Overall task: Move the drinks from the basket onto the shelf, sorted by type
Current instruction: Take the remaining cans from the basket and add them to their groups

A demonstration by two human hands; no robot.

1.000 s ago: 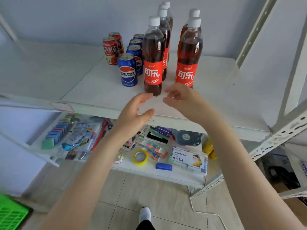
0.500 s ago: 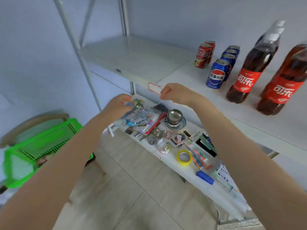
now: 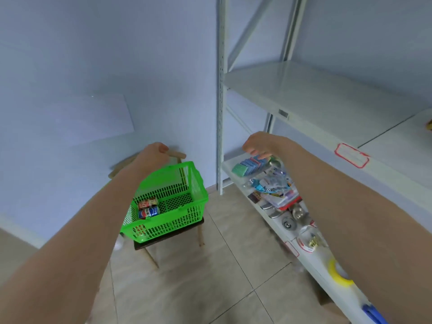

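A green plastic basket [image 3: 187, 183] stands on a dark wooden chair [image 3: 168, 239] at lower centre. A red cola can [image 3: 147, 203] and a blue Pepsi can [image 3: 148, 212] lie on their sides inside it. My left hand [image 3: 154, 153] hangs above the basket's back rim, fingers loosely curled, holding nothing. To the right, my right hand [image 3: 256, 146] hovers with relaxed fingers, empty, over the left end of the lower shelf. The grey upper shelf [image 3: 304, 94] stretches off to the right; the drinks standing on it are out of frame.
The lower shelf [image 3: 278, 228] carries small goods: coloured pads [image 3: 247, 163], packets, metal parts and a yellow tape roll [image 3: 339, 273]. A perforated white upright [image 3: 219, 113] stands between basket and shelves. A red-edged label [image 3: 351, 155] sits on the upper shelf's front edge. The floor is beige tile.
The view has swung left from the bottles and cans on the shelf to the basket. Both hands have moved left with it, empty all the while.
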